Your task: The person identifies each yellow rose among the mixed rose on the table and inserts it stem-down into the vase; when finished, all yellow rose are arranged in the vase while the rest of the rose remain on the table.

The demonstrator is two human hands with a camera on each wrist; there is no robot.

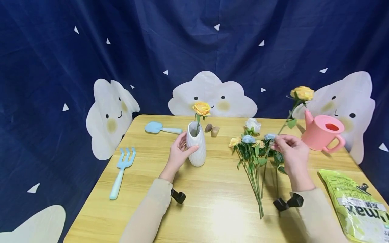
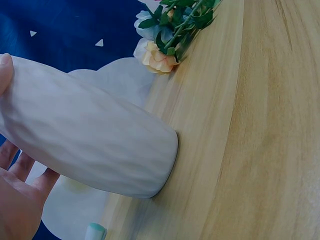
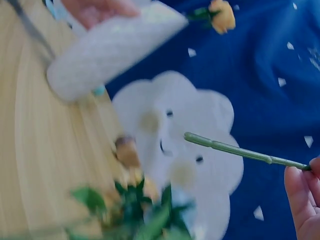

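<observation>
A white textured vase (image 1: 198, 153) stands upright on the table with one yellow rose (image 1: 202, 108) in its mouth. My left hand (image 1: 178, 153) grips it from the left side, thumb across the front. To the right, my right hand (image 1: 293, 153) pinches the stem of another yellow rose (image 1: 302, 93), raised over the table with its bloom up. In the right wrist view the lower end of that stem (image 3: 240, 151) sticks out from the fingertips. Below and left of this hand lies a bunch of artificial flowers (image 1: 248, 139) with white, blue and yellow blooms.
A pink watering can (image 1: 323, 131) stands at the back right, above a green bag (image 1: 354, 206) with a black clip. Two stones (image 1: 215, 131) lie behind the vase. A blue trowel (image 1: 154, 127) and a blue hand fork (image 1: 123, 165) lie on the left of the wooden table (image 1: 212, 192).
</observation>
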